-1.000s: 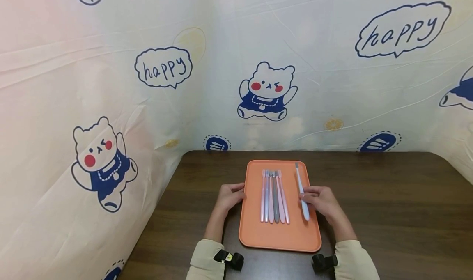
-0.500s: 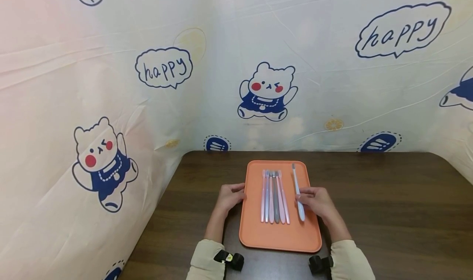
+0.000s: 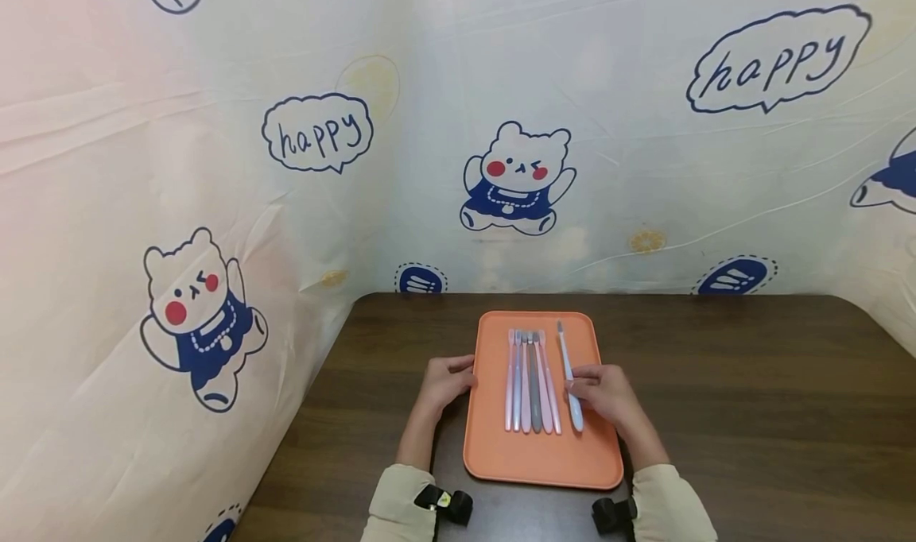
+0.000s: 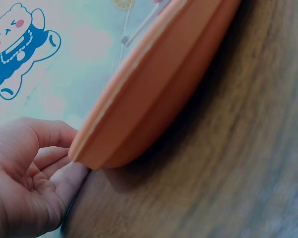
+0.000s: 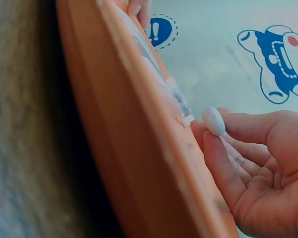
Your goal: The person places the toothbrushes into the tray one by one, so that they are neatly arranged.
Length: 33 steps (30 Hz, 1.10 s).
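An orange tray [image 3: 544,462] lies on the table. My left hand [image 3: 446,383] holds its left edge; in the left wrist view the fingers [image 4: 57,134] and thumb meet the tray rim [image 4: 124,99]. Over the right part of the tray, my right hand [image 3: 604,391] pinches a light blue toothbrush [image 3: 564,353] by its handle, head pointing away. The right wrist view shows the rounded handle end [image 5: 213,121] between thumb and fingertip. To its left, several toothbrushes lie side by side on the tray, among them a grey toothbrush [image 3: 535,395] and a pale blue toothbrush [image 3: 517,391].
The dark wooden table [image 3: 773,415] extends on both sides of the tray. A printed cloth [image 3: 415,168] with bears and "happy" bubbles hangs behind and to the left. Black wrist cameras [image 3: 458,508] are strapped over both cuffs.
My right hand has moved left with the light blue toothbrush, bringing it closer to the row. The left hand and the tray have stayed in place.
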Available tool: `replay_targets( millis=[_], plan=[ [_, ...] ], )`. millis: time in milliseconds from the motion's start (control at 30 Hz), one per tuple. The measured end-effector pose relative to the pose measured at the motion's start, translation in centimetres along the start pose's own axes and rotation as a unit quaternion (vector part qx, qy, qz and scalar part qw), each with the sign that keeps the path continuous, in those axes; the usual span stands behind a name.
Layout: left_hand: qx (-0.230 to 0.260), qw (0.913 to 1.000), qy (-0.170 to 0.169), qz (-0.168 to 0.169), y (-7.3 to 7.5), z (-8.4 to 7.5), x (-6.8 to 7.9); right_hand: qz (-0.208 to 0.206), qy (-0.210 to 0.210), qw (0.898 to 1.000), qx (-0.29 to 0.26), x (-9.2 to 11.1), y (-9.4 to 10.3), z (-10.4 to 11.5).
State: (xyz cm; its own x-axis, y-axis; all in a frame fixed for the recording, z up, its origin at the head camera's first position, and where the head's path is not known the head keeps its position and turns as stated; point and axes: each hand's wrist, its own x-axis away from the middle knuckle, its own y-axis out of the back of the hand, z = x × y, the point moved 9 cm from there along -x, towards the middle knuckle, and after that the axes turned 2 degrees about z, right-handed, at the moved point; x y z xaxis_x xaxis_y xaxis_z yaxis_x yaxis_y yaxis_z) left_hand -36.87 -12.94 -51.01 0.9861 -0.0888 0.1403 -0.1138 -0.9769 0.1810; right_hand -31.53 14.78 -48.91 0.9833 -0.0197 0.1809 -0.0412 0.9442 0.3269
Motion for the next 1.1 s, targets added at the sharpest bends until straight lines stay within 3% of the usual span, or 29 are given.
replay_targets(
  millis=[200, 467, 1100],
  plan=[
    [-0.003, 1.0000, 0.005, 0.004, -0.1, -0.3, 0.2, -0.012, 0.002, 1.000, 0.020, 0.0, -0.2, 0.1],
    [-0.002, 0.9999, -0.003, 0.014, -0.2, -3.7, 2.7, -0.017, 0.007, 0.999, 0.040, -0.1, -0.5, 0.4],
    [-0.004, 1.0000, 0.005, 0.006, -0.3, -3.5, 2.8, -0.032, 0.016, 0.996, 0.078, -0.3, -0.7, 0.6]
  ],
)
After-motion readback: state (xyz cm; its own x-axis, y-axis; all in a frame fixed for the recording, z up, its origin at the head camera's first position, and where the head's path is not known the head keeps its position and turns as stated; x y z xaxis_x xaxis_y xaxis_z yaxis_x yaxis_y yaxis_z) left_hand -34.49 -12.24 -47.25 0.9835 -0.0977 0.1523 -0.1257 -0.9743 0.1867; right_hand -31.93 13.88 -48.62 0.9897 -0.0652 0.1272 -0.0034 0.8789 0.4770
